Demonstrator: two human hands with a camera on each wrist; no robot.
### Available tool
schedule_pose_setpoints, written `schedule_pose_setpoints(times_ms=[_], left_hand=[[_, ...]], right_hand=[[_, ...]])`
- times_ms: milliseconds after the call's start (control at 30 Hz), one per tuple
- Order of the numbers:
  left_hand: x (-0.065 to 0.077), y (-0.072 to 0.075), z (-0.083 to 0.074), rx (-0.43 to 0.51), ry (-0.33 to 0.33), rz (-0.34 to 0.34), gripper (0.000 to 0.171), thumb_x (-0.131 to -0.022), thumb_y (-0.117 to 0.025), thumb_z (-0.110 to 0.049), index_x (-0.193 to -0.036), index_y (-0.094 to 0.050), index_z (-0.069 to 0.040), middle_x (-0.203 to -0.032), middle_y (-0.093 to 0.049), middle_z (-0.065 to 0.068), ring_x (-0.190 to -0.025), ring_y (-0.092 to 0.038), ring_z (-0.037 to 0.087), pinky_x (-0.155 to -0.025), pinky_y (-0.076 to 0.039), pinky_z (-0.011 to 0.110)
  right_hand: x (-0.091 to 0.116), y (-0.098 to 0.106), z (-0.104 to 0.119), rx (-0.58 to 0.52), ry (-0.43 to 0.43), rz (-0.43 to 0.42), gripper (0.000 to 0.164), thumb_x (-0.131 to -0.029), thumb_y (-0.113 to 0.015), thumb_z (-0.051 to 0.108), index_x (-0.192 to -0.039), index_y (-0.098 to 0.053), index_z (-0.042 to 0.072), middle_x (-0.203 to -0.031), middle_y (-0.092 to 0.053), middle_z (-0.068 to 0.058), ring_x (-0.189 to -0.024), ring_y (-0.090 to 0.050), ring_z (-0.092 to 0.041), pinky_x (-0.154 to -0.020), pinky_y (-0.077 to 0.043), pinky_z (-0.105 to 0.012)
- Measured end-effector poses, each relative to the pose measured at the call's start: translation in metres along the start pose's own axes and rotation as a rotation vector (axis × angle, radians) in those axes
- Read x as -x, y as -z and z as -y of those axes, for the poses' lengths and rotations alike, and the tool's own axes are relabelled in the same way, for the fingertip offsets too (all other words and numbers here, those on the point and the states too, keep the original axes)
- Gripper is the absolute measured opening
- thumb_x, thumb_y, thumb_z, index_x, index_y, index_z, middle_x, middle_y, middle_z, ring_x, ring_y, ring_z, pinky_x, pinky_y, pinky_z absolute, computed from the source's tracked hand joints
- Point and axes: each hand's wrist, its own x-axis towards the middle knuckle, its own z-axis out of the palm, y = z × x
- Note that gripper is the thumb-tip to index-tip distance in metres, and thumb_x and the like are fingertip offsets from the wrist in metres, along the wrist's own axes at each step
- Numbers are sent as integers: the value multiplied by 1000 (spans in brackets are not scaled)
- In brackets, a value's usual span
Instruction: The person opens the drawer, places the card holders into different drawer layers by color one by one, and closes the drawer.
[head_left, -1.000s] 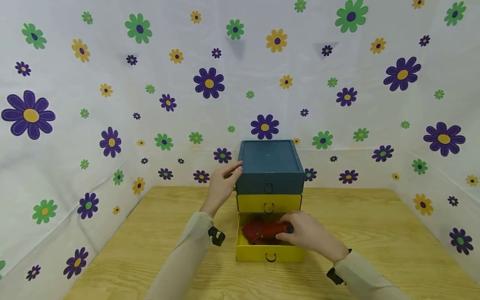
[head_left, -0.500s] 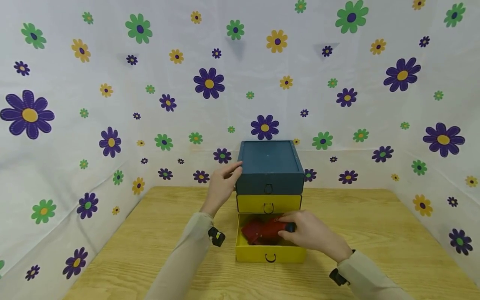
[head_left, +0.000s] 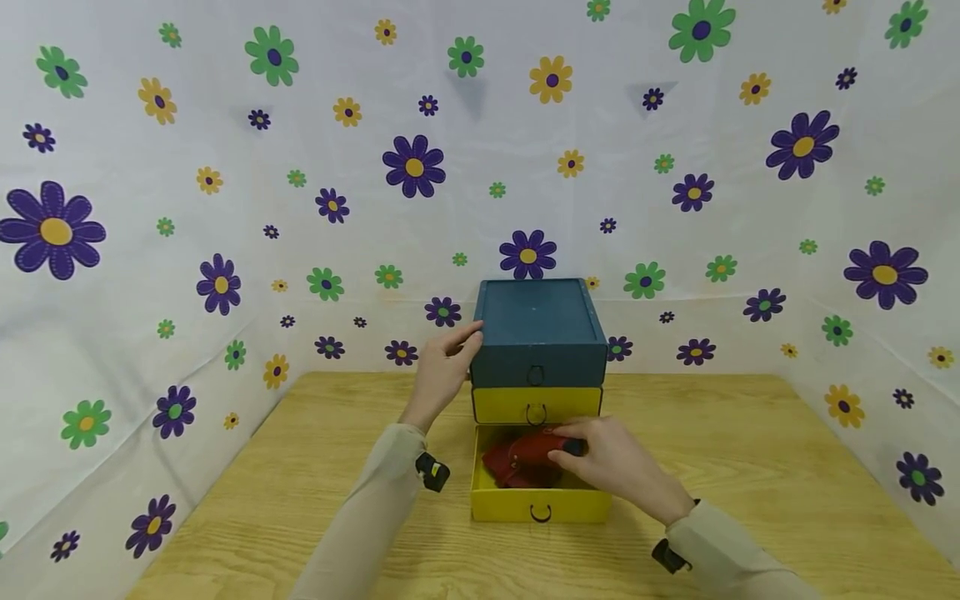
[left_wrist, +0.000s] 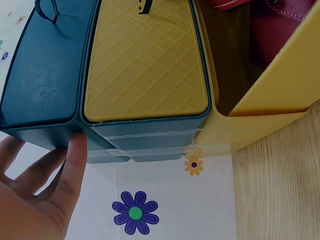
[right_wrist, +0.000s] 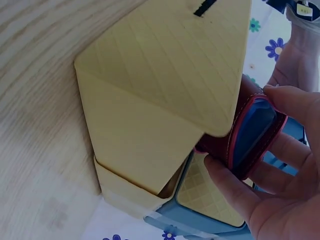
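A red leather case with a stitched edge and blue lining is pinched between the thumb and fingers of my right hand. It is tilted over the pulled-out yellow bottom drawer. In the right wrist view, the open end of the case faces my palm. Beneath it in the drawer lies a darker red leather piece, partly hidden; its kind is unclear. My left hand touches the left side of the blue drawer cabinet with extended fingers.
Above the open drawer sit a closed yellow drawer and a closed blue drawer, each with a dark loop handle. The cabinet stands on a wooden table before a flower-patterned white sheet.
The case's end near my right hand has moved slightly up and left, and its far end has lifted off the darker red piece. My left hand stays on the cabinet.
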Motion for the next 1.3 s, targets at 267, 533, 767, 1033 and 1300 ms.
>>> schedule_pose_setpoints(times_ms=[267, 533, 767, 1033, 1300], left_hand=[[0, -1, 2, -4, 13, 2, 38, -98, -56, -45, -134, -61, -32, -135, -61, -2, -105, -63, 19, -72, -59, 35], [-1, -2, 1, 1, 5, 3, 39, -98, -56, -45, -135, -61, -31, -137, -60, 0, -107, -63, 20, -74, -60, 38], [-2, -1, 1, 9, -15, -3, 38, -98, -57, -44, -134, -61, -31, -136, -61, 0, -108, -63, 20, -71, -59, 36], [-1, -2, 1, 16, -3, -3, 38, -98, -56, -44, -133, -62, -31, -135, -61, -1, -104, -63, 19, -76, -59, 47], [0, -1, 1, 9, -22, -14, 38, -98, -56, -43, -133, -62, -31, -135, -61, -1, -99, -63, 19, -67, -58, 32]], right_hand=[[3, -9, -3, -51, -52, 10, 35, -90, -71, 31, -117, -73, 8, -111, -72, -11, -40, -40, -4, -39, -31, -18], [2, -15, -5, 150, 2, -104, 37, -85, -76, 38, -110, -76, 11, -106, -74, -5, -89, -70, -19, -74, -59, -33], [2, -18, -7, 260, 18, -164, 35, -81, -79, 39, -106, -76, 14, -103, -74, -4, -91, -68, -22, -72, -59, -38], [4, -18, -5, 275, 44, -193, 26, -82, -79, 33, -101, -77, 16, -101, -74, -2, -91, -68, -20, -76, -58, -38], [9, -17, 3, 264, 191, -236, 19, -81, -80, 30, -94, -77, 17, -92, -73, 3, -80, -67, -13, -66, -56, -27]])
